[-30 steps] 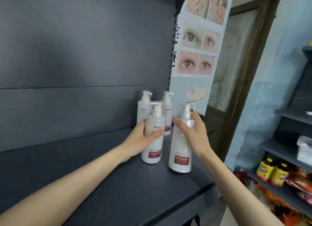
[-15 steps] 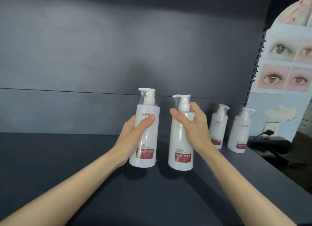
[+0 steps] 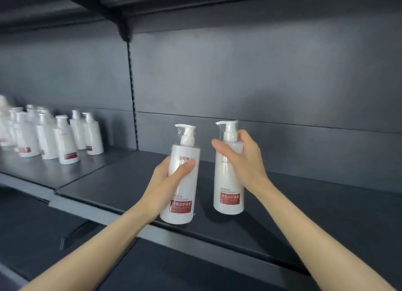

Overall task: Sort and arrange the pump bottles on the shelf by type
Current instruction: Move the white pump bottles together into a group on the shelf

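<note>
A matte dark grey metal shelf (image 3: pixel 315 208) runs across the frame, backed by a flat grey back panel (image 3: pixel 261 73). One slotted black upright (image 3: pixel 131 84) splits the panel left of centre.

Two tall white plastic pump bottles are held at the centre of the frame, one in each hand. Both are smooth cylinders with a dark red rectangular label low on the front and a clear film sleeve over the white pump.

The left hand (image 3: pixel 171 177) wraps around the middle of the left bottle (image 3: pixel 187 149), thumb across its front. The bottle's long axis is near vertical, the top leaning slightly right, its base over the shelf's front edge. The right hand (image 3: pixel 243 160) grips the shoulder of the right bottle (image 3: pixel 228 193), which stands upright. Whether either base touches the shelf I cannot tell. Both spouts point to frame left.

At middle left stands a cluster of similar white bottles (image 3: pixel 65 138), at least eight, too blurred for an exact count.
</note>
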The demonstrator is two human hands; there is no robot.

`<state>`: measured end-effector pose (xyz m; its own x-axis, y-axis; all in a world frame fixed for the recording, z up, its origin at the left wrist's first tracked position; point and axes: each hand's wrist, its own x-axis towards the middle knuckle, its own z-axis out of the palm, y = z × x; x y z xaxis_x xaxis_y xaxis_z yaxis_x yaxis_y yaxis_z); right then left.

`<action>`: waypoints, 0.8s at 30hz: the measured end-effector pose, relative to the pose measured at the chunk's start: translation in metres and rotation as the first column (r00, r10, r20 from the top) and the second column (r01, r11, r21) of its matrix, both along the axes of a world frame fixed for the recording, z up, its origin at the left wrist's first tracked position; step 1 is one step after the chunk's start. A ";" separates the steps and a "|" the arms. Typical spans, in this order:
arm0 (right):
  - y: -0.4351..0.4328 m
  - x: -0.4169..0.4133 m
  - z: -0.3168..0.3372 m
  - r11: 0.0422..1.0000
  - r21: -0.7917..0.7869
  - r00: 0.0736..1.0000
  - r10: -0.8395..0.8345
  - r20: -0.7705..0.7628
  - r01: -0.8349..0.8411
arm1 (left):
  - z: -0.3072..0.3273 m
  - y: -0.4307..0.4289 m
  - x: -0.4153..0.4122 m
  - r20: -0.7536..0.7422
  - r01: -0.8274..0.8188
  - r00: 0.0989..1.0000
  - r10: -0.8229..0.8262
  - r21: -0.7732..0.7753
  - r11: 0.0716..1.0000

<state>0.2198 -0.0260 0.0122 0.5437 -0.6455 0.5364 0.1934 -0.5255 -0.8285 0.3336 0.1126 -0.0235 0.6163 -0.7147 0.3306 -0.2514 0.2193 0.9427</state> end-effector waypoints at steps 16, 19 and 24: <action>0.110 0.272 -0.003 0.934 -0.052 0.932 0.348 -0.105 -0.355 | -0.009 0.149 0.223 -0.015 -0.413 0.911 0.413 -0.062 0.909; 0.120 0.325 -0.006 0.916 -0.057 0.914 0.388 -0.117 -0.396 | -0.013 0.163 0.265 0.011 -0.439 0.898 0.440 -0.034 0.898; 0.142 0.405 -0.003 0.903 -0.071 0.905 0.417 -0.087 -0.423 | 0.000 0.183 0.335 0.069 -0.468 0.880 0.469 -0.037 0.883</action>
